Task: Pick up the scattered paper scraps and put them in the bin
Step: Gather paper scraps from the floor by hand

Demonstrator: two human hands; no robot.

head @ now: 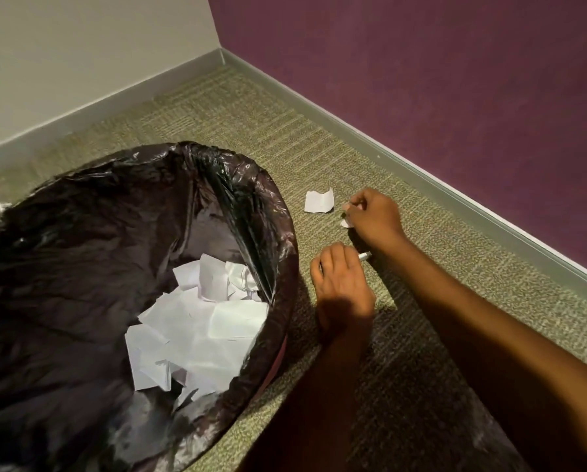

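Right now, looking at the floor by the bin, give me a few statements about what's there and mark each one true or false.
1. The bin is lined with a black bag. True.
2. The bin is empty. False: paper scraps lie inside it.
3. A loose scrap lies on the carpet just beside the right hand. True.
4. The right hand lies flat and holds nothing. False: it pinches small paper bits.
5. The left hand reaches into the bin. False: it is over the carpet outside the bin, gripping a white piece.
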